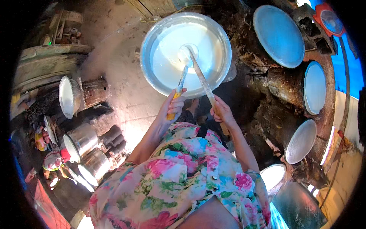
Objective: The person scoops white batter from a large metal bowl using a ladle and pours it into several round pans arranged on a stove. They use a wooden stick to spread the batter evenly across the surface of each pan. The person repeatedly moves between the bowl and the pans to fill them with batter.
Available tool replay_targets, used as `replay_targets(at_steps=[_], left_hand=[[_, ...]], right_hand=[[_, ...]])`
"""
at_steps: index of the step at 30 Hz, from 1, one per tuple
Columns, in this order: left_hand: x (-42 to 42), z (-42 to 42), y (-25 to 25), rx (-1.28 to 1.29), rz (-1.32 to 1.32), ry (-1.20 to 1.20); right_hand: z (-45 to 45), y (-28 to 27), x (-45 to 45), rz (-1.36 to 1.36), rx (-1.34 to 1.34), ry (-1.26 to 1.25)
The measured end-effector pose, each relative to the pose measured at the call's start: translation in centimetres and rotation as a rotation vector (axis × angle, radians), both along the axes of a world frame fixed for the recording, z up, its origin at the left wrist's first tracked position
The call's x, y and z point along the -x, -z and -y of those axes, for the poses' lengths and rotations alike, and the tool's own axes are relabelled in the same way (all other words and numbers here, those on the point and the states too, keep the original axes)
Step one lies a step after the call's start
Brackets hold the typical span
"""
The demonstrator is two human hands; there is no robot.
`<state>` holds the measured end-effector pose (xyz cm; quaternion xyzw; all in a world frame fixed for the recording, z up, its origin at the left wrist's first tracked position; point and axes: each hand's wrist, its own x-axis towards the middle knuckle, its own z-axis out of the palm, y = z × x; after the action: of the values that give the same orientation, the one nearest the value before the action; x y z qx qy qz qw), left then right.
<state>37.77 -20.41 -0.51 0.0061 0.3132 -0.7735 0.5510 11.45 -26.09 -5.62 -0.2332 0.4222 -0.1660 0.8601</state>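
Note:
A large metal basin (146,68) of white liquid (165,51) stands before me. My left hand (175,105) grips the yellow handle of a metal ladle (183,76), which slants over the near rim. Its round, white-coated bowl lies near the basin's middle. My right hand (222,111) is closed around a long wooden stick (203,81), coated pale along its upper length. The stick's far tip meets the ladle's bowl; whether it touches the bowl or only overlaps it I cannot tell. The stick's lower end juts out below my right hand.
Several wide round pans, among them a large one (278,35), sit over sooty stoves on the right. Metal pots (88,137) stand at left, near a pan on a cylindrical stand (93,93). Another person (53,160) is at lower left. A red fan (330,21) stands upper right.

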Motion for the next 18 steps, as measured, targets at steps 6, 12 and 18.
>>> replay_targets(at_steps=[6,12,18], left_hand=[[-2.3,2.7,-11.1,0.157,0.387,0.055],[-5.8,1.4,-10.6,0.229,0.844,0.193],[-4.2,4.1,-7.0,-0.012,0.838,0.260]], right_hand=[[5.2,-9.8,-2.1,-0.168,0.566,-0.008],[7.0,-14.9,0.0,-0.315,1.166,0.065],[9.4,-13.2,-1.0,-0.358,1.348,-0.052]])
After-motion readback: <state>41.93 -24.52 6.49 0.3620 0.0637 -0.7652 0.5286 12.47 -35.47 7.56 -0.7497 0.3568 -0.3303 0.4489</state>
